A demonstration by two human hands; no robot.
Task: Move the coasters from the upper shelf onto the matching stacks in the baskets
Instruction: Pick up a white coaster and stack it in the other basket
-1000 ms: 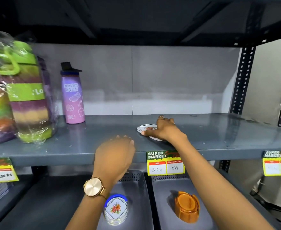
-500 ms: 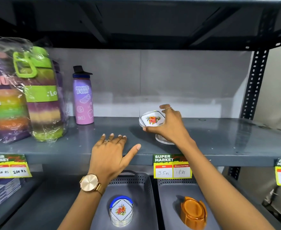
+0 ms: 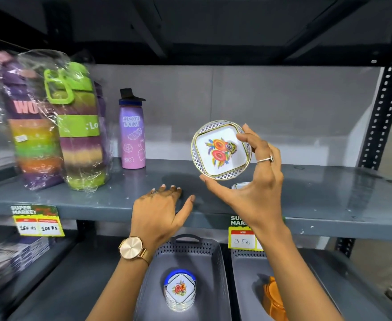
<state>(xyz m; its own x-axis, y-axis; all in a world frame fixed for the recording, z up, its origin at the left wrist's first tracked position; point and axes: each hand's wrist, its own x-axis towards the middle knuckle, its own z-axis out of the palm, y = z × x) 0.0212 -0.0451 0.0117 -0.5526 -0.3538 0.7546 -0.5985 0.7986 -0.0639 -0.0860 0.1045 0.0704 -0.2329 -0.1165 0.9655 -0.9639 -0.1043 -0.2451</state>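
My right hand point(image 3: 257, 179) grips a round white coaster point(image 3: 220, 150) with a flower print, tilted up to face me above the upper shelf point(image 3: 329, 200). Another white coaster point(image 3: 240, 186) lies on the shelf behind that hand, mostly hidden. My left hand point(image 3: 160, 209) rests flat on the shelf's front edge, fingers spread, holding nothing. In the left basket point(image 3: 190, 253) below stands a stack of matching flowered coasters point(image 3: 180, 290) in a blue holder. The right basket point(image 3: 246, 269) holds an orange coaster stack point(image 3: 272, 295), partly hidden by my right forearm.
A purple bottle point(image 3: 132, 135) and two large wrapped striped bottles point(image 3: 74, 133) stand on the shelf's left side. Yellow price tags point(image 3: 37, 221) hang on the shelf front. A perforated upright point(image 3: 380, 121) is at the right.
My right hand lifted the flowered coaster off the shelf and turned it upright to face me. My left hand opened flat on the shelf edge.
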